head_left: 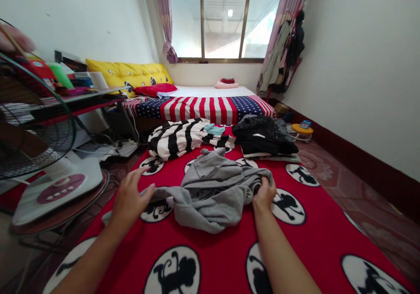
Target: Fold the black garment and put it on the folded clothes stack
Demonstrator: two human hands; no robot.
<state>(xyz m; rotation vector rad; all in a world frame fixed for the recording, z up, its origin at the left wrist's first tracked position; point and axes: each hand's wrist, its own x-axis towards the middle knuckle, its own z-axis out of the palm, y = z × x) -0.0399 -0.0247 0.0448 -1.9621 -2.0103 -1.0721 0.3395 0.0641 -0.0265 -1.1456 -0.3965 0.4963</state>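
A crumpled grey hoodie (210, 189) lies in the middle of a red blanket (305, 237) printed with black-and-white monkey circles. My right hand (264, 194) is closed on the hoodie's right edge. My left hand (131, 197) hovers over the left sleeve with its fingers spread, and holds nothing. Beyond the hoodie lie a black-and-white striped garment (179, 138) and a pile of black clothes (264, 136).
A standing fan (36, 132) with a white base is close on the left. A low desk (82, 97) with boxes stands behind it. A mattress with a stars-and-stripes cover (203, 106) lies under the window. Clothes hang at the back right. Tiled floor shows on the right.
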